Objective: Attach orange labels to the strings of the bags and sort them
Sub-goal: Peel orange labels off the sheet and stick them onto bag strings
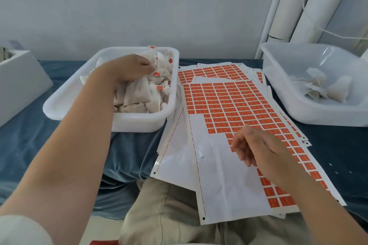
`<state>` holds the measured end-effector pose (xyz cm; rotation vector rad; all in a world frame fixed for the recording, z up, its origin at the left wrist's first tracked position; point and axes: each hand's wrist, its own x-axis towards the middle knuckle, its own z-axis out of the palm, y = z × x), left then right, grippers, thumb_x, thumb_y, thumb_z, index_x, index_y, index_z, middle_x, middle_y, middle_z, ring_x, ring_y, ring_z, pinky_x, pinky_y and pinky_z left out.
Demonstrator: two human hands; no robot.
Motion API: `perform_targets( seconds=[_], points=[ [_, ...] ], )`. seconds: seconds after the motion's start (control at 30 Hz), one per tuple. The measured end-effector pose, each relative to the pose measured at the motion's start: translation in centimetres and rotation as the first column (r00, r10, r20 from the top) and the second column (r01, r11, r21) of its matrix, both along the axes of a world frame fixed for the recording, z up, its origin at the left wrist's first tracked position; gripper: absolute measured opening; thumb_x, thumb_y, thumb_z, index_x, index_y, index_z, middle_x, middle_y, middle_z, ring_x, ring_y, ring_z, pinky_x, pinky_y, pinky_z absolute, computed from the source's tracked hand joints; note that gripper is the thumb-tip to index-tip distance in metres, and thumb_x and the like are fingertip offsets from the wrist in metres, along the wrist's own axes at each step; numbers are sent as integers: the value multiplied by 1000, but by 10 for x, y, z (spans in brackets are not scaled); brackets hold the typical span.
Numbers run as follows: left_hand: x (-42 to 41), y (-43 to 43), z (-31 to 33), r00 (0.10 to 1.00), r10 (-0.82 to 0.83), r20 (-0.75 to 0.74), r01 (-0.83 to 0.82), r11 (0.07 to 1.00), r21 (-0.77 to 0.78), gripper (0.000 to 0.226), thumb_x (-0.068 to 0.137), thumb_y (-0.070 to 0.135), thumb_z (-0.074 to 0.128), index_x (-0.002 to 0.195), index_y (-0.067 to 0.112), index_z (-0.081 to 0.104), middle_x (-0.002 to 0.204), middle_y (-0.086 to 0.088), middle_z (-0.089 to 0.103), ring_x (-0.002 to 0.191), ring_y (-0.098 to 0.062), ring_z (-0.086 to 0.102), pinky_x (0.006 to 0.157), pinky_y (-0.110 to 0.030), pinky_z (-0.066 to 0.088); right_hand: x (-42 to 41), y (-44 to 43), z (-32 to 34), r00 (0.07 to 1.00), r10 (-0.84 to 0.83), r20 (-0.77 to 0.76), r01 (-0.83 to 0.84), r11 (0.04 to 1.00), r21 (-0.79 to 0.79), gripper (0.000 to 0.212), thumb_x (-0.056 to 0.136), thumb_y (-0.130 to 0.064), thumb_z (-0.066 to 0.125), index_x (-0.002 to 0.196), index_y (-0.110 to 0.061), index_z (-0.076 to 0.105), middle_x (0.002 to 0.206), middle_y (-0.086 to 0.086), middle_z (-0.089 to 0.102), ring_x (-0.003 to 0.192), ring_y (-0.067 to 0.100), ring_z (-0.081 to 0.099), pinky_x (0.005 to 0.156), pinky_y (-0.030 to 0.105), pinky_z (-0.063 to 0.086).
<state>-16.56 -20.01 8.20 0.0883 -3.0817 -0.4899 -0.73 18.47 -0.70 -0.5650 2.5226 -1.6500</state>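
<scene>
A white tray [59,105] at the left holds several white mesh bags [139,95], many with orange labels on their strings. My left hand [133,69] reaches into this tray, its fingers curled and pinching a bag near an orange label [157,74]. A stack of label sheets [229,101] lies in the middle; the top sheet has rows of orange labels and a bare peeled area near me. My right hand [254,145] hovers low over that sheet, fingers loosely bent, fingertips at the edge of the remaining labels. A clear tray [278,85] at the right holds a few bags [318,87] with no labels visible.
Everything rests on a blue cloth [39,145]. A white box [18,77] stands at the far left. White tubes [298,5] lean against the wall at the back right. The sheets overhang onto my lap in beige trousers [169,215].
</scene>
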Motion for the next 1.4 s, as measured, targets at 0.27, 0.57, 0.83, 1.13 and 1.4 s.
perform_targets(
  seconds=[0.27,0.57,0.83,1.13,1.4],
  points=[
    [26,14,34,967,47,-250,4,980,198,36,100,25,67,136,22,70,129,7,73,116,-15,66,98,-27,45,-3,6,0,1000,12,-24,-10,995,95,39,102,-61,37,86,-40,65,74,-6,68,67,9,66,65,11,50],
    [129,140,3,938,-104,-332,256,852,456,45,101,61,49,76,37,77,78,23,75,68,-17,72,61,-28,61,-12,14,-8,997,-7,-82,39,913,407,24,105,-55,47,88,-44,60,94,-39,63,92,-12,61,74,15,44],
    [144,216,-103,971,-185,-151,233,588,775,31,96,51,57,92,29,77,89,24,76,86,1,74,65,-9,53,-27,38,12,929,-305,-212,341,925,167,14,102,-60,51,109,-50,58,106,-36,64,94,-11,67,66,10,54],
    [137,215,-118,988,-99,-120,153,482,863,29,94,50,59,93,29,78,87,18,78,83,-2,74,66,-2,48,-174,164,64,797,-559,-231,582,605,544,29,102,-24,50,98,-4,71,111,12,65,99,30,61,83,36,46],
    [136,211,-118,987,-120,-105,150,460,875,29,93,51,59,92,28,77,87,18,78,83,-3,74,68,-4,50,-239,200,37,887,-461,-7,202,376,904,38,106,-27,54,139,-12,64,146,14,57,126,34,54,113,42,39]
  ],
)
